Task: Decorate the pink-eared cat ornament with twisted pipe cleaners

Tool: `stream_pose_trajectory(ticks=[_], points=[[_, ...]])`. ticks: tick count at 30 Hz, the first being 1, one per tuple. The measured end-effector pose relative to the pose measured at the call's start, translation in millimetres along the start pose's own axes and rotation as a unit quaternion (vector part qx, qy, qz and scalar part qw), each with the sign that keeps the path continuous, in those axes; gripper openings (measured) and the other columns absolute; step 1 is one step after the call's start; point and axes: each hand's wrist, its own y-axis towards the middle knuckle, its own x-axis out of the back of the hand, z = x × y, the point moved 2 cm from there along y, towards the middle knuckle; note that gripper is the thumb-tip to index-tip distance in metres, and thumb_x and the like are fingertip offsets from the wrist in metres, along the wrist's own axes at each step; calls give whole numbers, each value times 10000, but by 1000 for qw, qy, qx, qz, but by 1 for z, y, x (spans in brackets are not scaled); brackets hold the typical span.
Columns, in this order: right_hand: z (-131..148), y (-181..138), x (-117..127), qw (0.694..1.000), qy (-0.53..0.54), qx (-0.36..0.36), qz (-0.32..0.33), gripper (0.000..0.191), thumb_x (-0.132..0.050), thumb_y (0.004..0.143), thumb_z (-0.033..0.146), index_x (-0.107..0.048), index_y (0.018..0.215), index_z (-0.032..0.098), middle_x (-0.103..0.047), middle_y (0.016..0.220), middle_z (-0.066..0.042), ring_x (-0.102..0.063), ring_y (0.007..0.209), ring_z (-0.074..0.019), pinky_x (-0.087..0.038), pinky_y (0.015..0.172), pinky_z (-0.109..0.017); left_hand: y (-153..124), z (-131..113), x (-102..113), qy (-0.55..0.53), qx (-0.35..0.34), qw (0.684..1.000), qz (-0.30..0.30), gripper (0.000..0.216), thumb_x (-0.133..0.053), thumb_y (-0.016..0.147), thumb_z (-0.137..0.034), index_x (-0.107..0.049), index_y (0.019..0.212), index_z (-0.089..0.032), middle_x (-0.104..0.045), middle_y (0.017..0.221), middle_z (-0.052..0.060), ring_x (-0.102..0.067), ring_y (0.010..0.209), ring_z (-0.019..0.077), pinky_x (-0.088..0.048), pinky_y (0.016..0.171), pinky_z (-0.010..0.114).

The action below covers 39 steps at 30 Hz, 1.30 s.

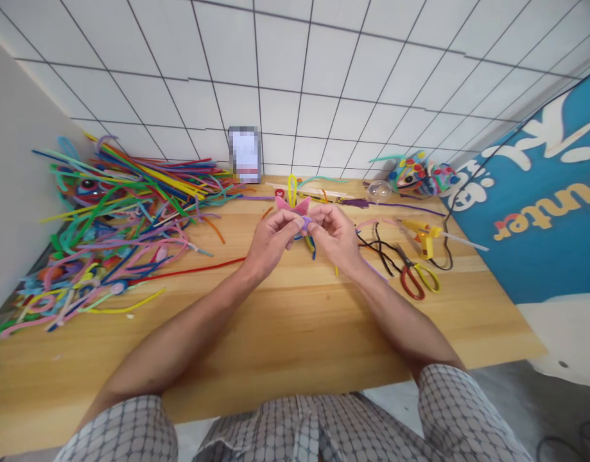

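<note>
Over the middle of the table my left hand (271, 240) and my right hand (337, 236) meet, fingertips pinched on a small purple fuzzy piece (305, 223), which looks like coiled pipe cleaner. Just behind the fingers shows a pink pointed shape (302, 206); whether I hold it too, I cannot tell. A yellow pipe cleaner loop (292, 189) stands up beyond it, beside a small red piece with white marks (279, 192). Blue and yellow strands (311, 247) stick out below my hands, partly covered by them.
A tangled heap of coloured pipe cleaners (126, 212) fills the left side. At the right lie scissors (413, 276), a yellow glue gun (424, 236) with its cord, and black pipe cleaners (382, 247). A phone (245, 154) leans on the tiled wall; a clear dome (379, 190) stands back right.
</note>
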Motion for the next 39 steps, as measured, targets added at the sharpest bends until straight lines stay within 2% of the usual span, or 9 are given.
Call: stream_pose_trajectory(ticks=[8,12,17,19,23,28,32,35,39], points=[[7,3,6,999,-25,3,46,306,-719,932,490,-618,1089,248,-682,814,24,-630,720,-137,-492,679,-294,3,-5,4,35,19,998,40,230,-781,820,-397,-728,767,-179,-713,726,29,-435,502,77,-335,481,231],[7,5,8,998,11,-8,60,387,-738,911,555,-629,1119,247,-673,813,28,-636,733,-139,-506,702,-291,4,-9,3,30,22,999,39,224,-787,802,-384,-719,743,-179,-711,704,30,-435,494,78,-329,473,233],[19,5,13,999,36,-32,-6,499,-757,870,654,-653,1149,254,-673,850,15,-633,732,-147,-536,703,-299,-1,-19,-1,-7,18,1000,1,252,-802,785,-404,-705,733,-178,-712,711,32,-407,468,68,-292,443,232],[28,-1,15,998,41,-34,-31,502,-752,871,668,-658,1139,253,-682,862,8,-637,723,-148,-544,699,-300,-5,-23,-3,-23,11,1000,-4,260,-810,780,-408,-700,736,-175,-712,724,33,-400,461,60,-275,434,228],[43,-23,14,998,27,-40,-32,484,-759,867,666,-671,1108,255,-693,853,8,-648,721,-143,-560,711,-293,-16,-27,-12,-37,-12,999,-3,257,-813,783,-404,-697,740,-178,-706,728,23,-398,463,57,-272,431,223],[51,-49,13,997,20,-58,-44,432,-762,863,634,-675,900,212,-685,746,5,-613,635,-124,-548,634,-268,-34,-23,-25,-3,-28,999,31,257,-797,794,-415,-704,747,-180,-693,696,11,-426,476,68,-303,455,217],[48,-62,11,995,31,-80,-49,428,-804,819,601,-664,823,196,-686,695,8,-610,580,-117,-533,583,-259,-48,-21,-25,36,-22,997,67,281,-797,792,-451,-717,745,-185,-693,681,12,-430,485,78,-324,475,219],[44,-71,6,994,41,-87,-46,418,-806,821,583,-667,856,190,-696,705,6,-618,574,-112,-542,588,-259,-57,-20,-19,62,-24,994,87,294,-794,794,-460,-716,724,-186,-700,679,19,-430,490,82,-329,480,225],[39,-81,-3,997,48,-66,-11,400,-788,859,552,-690,1047,213,-700,741,20,-662,657,-129,-585,655,-276,-70,-17,-11,68,-21,995,74,294,-790,805,-454,-703,756,-178,-714,699,34,-456,508,85,-332,484,227]])
